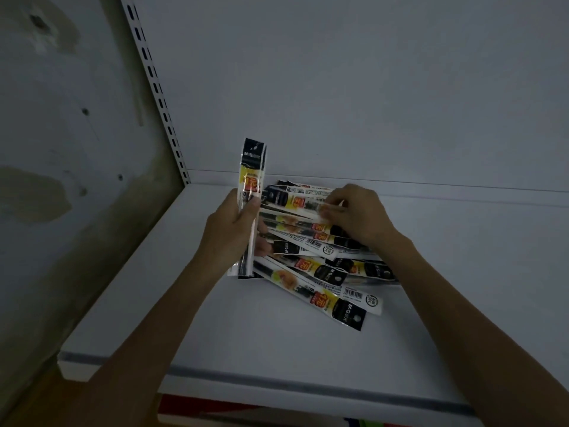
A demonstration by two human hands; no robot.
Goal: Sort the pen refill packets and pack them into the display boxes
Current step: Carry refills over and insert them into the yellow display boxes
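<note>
Centrally, the left hand grips an upright bundle of refill packets; the right hand pinches the topmost packet of a loose pile on the white shelf.

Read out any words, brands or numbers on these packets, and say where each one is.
"M&G": black top of the held packet.
"1元": its yellow patch.
"M&G": black end of the nearest packet.
"360": round mark on the white packet.
Barcode digits, small print: too small to read.
</note>
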